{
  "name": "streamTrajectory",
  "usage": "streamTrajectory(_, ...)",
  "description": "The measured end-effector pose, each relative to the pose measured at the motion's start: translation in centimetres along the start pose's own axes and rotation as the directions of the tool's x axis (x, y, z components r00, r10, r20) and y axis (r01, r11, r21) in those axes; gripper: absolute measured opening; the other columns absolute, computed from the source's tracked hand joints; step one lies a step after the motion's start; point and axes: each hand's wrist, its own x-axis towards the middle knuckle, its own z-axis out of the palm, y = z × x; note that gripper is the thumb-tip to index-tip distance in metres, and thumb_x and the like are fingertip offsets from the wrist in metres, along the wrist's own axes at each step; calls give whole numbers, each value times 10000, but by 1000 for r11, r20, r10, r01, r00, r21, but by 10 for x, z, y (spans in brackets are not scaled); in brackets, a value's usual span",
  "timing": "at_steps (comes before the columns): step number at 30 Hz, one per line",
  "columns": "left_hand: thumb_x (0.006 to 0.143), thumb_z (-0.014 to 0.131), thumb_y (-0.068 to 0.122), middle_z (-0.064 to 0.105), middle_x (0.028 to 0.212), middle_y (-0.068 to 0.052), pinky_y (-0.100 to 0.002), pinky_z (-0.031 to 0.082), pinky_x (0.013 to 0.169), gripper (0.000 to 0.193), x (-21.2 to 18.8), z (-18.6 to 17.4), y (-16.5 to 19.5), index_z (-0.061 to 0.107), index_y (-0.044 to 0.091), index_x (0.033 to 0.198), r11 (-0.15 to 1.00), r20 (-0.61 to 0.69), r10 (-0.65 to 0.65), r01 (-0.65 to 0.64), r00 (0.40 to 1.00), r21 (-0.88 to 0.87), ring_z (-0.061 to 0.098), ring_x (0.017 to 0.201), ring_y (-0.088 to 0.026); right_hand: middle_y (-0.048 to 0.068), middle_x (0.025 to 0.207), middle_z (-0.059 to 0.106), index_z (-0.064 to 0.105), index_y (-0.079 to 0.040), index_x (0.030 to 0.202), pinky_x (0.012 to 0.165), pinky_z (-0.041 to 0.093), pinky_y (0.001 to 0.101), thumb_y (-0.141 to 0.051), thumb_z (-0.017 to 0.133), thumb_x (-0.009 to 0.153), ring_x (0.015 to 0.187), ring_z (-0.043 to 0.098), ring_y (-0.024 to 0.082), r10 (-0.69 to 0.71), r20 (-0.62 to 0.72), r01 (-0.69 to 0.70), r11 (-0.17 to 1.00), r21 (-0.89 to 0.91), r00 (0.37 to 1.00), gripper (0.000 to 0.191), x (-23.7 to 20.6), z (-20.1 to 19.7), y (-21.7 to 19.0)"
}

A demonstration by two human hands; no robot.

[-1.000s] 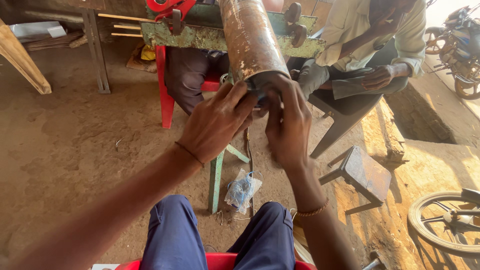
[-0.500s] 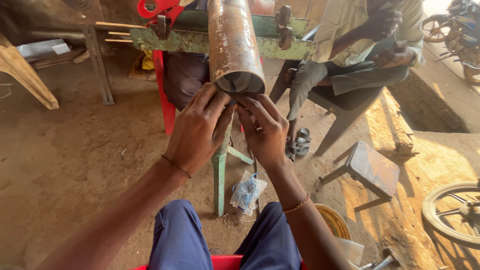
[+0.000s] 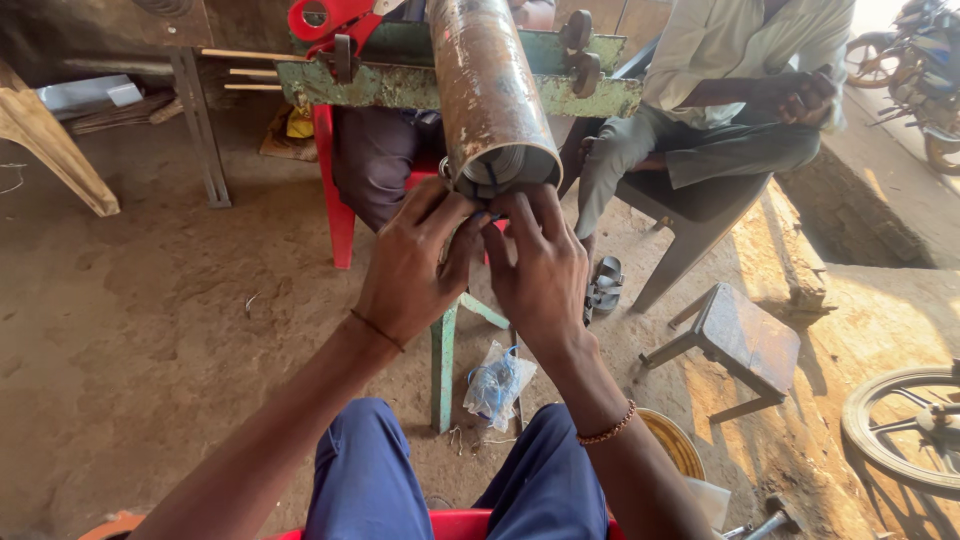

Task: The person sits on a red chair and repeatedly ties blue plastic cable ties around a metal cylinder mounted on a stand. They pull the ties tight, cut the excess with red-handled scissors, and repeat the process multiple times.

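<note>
- Left hand and right hand meet at the rusty pipe's open end.
- Fingers pinch something small there; what, I cannot tell.
- Pipe lies on a green stand.

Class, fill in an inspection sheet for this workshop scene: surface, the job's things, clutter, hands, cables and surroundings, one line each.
Surface: bare dirt floor; green metal stand under the work.
Job's things: rusty metal pipe lies on a green frame, open end toward the camera; something coiled shows inside the mouth.
Clutter: plastic bag by the stand's foot; small stool; sandal; yellow bowl.
Hands: left hand and right hand both at the pipe's mouth, fingers at its rim; what they pinch is hidden.
Cables: nothing seen.
Surroundings: seated person opposite, red chair, wheel at right.
</note>
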Motion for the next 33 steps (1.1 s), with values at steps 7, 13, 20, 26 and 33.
streamTrajectory(7, 976, 676, 41, 593, 933, -107, -355, 444, 561, 58, 4, 10, 2, 637, 13, 1010, 981, -69, -138, 127, 988, -144, 563, 627, -208, 91, 996, 730, 738, -48, 1128, 615, 595, 291, 14, 722, 965, 788, 750, 187, 62, -61, -49, 980, 195, 996, 175, -4, -2, 8)
streamTrajectory(13, 993, 700, 59, 542, 864, -81, -326, 392, 539, 88, -1, 15, 6, 630, 17, 960, 975, -139, -135, 106, 981, -193, 497, 596, -154, 55, 1015, 770, 751, -39, 1108, 592, 622, 257, 12, 689, 959, 908, 796, 146, 267, 65, -269, 866, 421, 961, 169, 2, -7, 10)
streamTrajectory(20, 1001, 682, 51, 541, 864, -62, -315, 402, 552, 18, -11, 38, 7, 673, 38, 1008, 967, -337, -162, 80, 927, -242, 513, 638, -133, 101, 923, 806, 746, -3, 1044, 623, 672, 248, 19, 655, 974, 820, 812, 147, 401, 104, -401, 789, 465, 910, 116, 12, -12, 15)
streamTrajectory(26, 987, 672, 63, 491, 823, -55, -314, 322, 529, 35, -33, 54, 11, 702, 47, 998, 938, -420, -319, 220, 850, -268, 402, 595, -134, 124, 959, 750, 715, -10, 1018, 699, 670, 281, 34, 711, 936, 828, 796, 193, 82, -184, -75, 996, 44, 979, 93, 11, 8, 12)
streamTrajectory(33, 1025, 697, 98, 515, 990, -69, -290, 426, 664, 55, -41, 54, 20, 664, 55, 1027, 937, -471, -283, 135, 836, -323, 473, 796, -122, 125, 994, 711, 684, 25, 1028, 608, 640, 277, 69, 677, 963, 772, 781, 177, 138, -284, -119, 989, 84, 949, 79, 18, 17, 8)
